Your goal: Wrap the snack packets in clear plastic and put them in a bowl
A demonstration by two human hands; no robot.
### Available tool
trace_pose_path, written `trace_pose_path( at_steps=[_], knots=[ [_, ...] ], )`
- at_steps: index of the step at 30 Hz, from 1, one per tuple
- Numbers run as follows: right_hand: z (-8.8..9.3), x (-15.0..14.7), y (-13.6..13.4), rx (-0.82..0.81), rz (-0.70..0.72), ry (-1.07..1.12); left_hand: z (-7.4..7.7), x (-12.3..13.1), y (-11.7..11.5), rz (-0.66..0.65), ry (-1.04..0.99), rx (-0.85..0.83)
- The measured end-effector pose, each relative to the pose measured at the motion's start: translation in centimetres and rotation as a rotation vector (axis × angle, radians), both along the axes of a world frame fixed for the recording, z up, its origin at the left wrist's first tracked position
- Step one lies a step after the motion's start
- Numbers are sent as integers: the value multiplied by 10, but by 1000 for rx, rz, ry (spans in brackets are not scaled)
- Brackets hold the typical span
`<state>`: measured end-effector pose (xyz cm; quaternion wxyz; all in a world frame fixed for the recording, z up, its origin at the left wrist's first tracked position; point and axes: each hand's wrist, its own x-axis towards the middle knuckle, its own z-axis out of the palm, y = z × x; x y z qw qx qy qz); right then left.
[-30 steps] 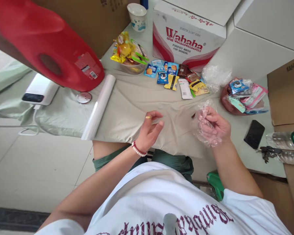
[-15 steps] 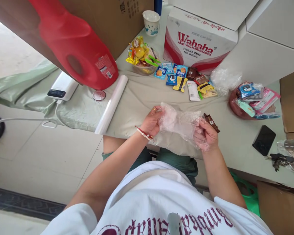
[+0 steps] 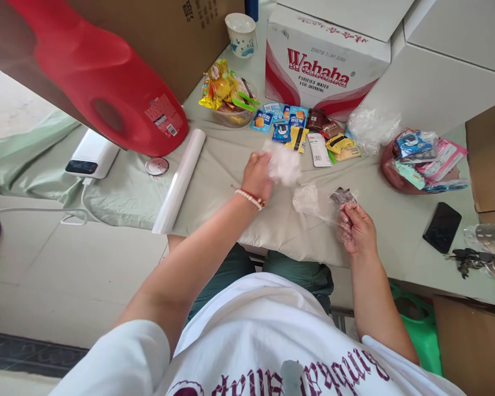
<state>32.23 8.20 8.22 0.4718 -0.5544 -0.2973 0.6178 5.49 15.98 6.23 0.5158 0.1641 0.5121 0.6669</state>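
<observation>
My left hand [image 3: 257, 175] is closed on a crumpled, whitish see-through plastic bag [image 3: 286, 163], blurred by motion, just in front of the snack packets. In my right hand [image 3: 359, 226], the thumb and fingers pinch a thin transparent plastic bag [image 3: 343, 214]. A brown wrapped snack [image 3: 341, 196] shows at that hand's fingertips; whether it is inside the plastic or behind it I cannot tell. Another folded piece of see-through plastic [image 3: 306, 199] is between the hands, low over the cloth; its link to the right hand's plastic is unclear.
Several snack packets [image 3: 297, 137] lie before a Wahaha box [image 3: 325, 71]. Behind them are a snack-filled clear bowl [image 3: 233, 118] and a paper cup [image 3: 241, 36]. Left are a white roll [image 3: 180, 181] and red jug [image 3: 148, 77]; right, a brown bowl [image 3: 398, 179] and black phone [image 3: 442, 227].
My hands have moved apart. The left has gone forward with whitish plastic, while the right stays near the brown snack. The plastic stretched between them has separated, leaving a piece in the middle.
</observation>
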Motion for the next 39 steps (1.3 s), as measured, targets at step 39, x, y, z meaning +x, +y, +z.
trace_pose_path(
  at_steps=[39],
  knots=[
    [30, -27, -23, -13, 121, 430, -1, -19, -88, -91, -200, -49]
  ],
)
